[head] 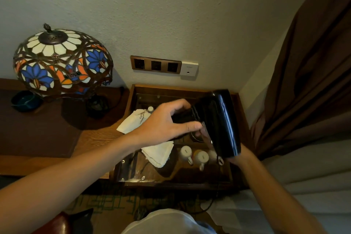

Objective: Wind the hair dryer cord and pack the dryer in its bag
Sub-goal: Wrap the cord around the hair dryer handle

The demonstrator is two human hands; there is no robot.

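Both arms reach out over a glass-topped wooden case. The right hand (235, 157) sits mostly hidden under the black dryer (222, 123), gripping its lower end; how its fingers close I cannot tell. The left hand (165, 121) curls its fingers (191, 126) around the dryer's dark folded handle side. The dryer is held in the air above two white cups (193, 156) and a cloth bag (157, 153). Beyond, a stained-glass lamp (62, 62) stands on the tabletop (95, 137), with wall sockets (155, 64) behind.
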